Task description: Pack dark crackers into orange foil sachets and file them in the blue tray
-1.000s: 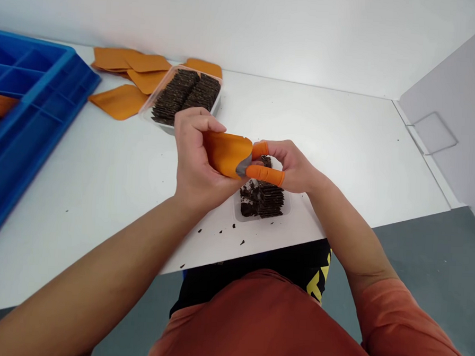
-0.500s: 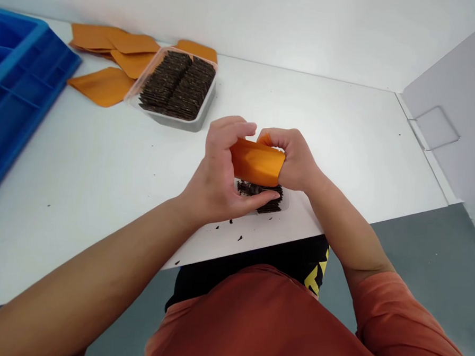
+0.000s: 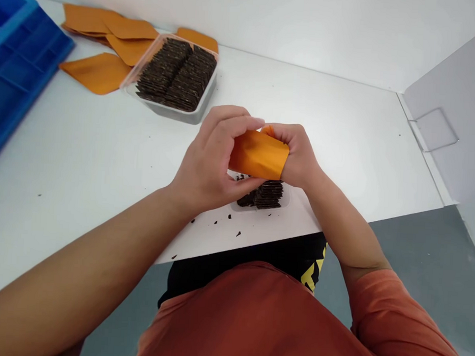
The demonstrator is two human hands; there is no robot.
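Note:
Between my hands, above the table's front edge, is an orange paper pouch (image 3: pixel 258 155), bent into a rounded shape. My left hand (image 3: pixel 214 158) wraps round its left end, fingers over the top and thumb underneath. Gripping the right end is my right hand (image 3: pixel 300 155), its thumb by a folded orange flap; its other fingers are hidden behind or inside the paper. What the pouch holds, if anything, cannot be seen. Just below sits a small clear tub (image 3: pixel 286 201) with stacked thin dark brown pieces (image 3: pixel 269 194), partly covered by my left thumb.
A larger clear plastic box (image 3: pixel 177 114) full of thin dark squares (image 3: pixel 177 74) stands at the back. Several flat orange pouches (image 3: pixel 97 74) lie beside and behind it. A blue crate (image 3: pixel 18 65) is at far left. Dark crumbs (image 3: pixel 229 216) dot the white table (image 3: pixel 103 155).
My left hand has shifted slightly left and its thumb has drawn back under the pouch, so more of the small tub's dark pieces shows. The view has tilted a little.

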